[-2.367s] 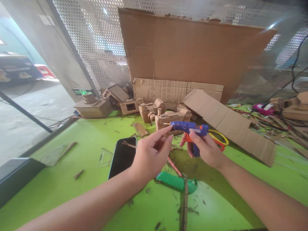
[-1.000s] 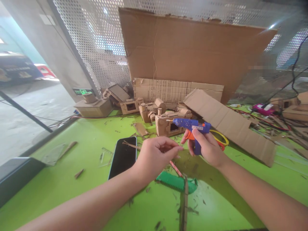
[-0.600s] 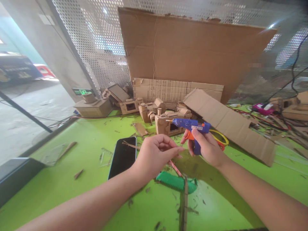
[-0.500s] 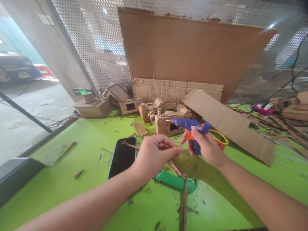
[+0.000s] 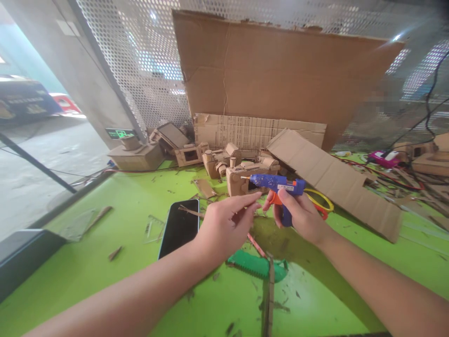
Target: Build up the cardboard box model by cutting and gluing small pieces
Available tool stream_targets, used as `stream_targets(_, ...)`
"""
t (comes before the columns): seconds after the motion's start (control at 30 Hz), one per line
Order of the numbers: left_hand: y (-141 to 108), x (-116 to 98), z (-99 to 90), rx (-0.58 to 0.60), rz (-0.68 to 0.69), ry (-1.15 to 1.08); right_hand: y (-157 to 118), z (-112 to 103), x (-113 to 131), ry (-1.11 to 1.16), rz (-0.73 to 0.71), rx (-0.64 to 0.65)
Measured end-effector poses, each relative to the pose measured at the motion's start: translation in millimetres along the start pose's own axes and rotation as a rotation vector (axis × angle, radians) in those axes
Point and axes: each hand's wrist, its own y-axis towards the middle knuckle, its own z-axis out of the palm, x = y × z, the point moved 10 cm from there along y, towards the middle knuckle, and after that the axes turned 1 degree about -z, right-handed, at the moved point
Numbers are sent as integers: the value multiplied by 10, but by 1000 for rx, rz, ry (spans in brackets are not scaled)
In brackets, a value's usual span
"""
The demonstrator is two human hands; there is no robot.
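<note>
My right hand (image 5: 303,215) grips a blue glue gun (image 5: 275,183), its nozzle pointing left and a finger near the orange trigger. Just left of it, below the nozzle, is my left hand (image 5: 226,222), palm down; its index finger is stretched out over the bent thumb and other fingers, and nothing shows between them. Behind the gun stand small cardboard camera-like models (image 5: 238,181). A green cutter (image 5: 250,263) lies in front of my left hand, with a thin cardboard strip (image 5: 270,295) across it. By my left wrist rests a dark phone (image 5: 179,229).
A large cardboard sheet (image 5: 280,70) stands at the back of the green table (image 5: 122,201). At the right a long cardboard piece (image 5: 336,178) leans down. Cables and a pink tool (image 5: 384,159) are at the far right; cardboard scraps are scattered around.
My left hand's fingertips have parted from their pinch, and its index finger has risen toward the gun. The glue gun has hardly moved.
</note>
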Motion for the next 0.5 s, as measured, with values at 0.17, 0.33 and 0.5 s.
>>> stream_targets(0.17, -57, -264, -3, 18, 288, 361, -20, 23, 18, -21, 13, 3)
stream_targets(0.33, -35, -177, 114, 131, 246, 479, -22, -5, -35, 42, 32, -12)
stream_targets(0.5, -15, -62, 227, 241, 167, 497, -9, -11, -56, 67, 28, 2)
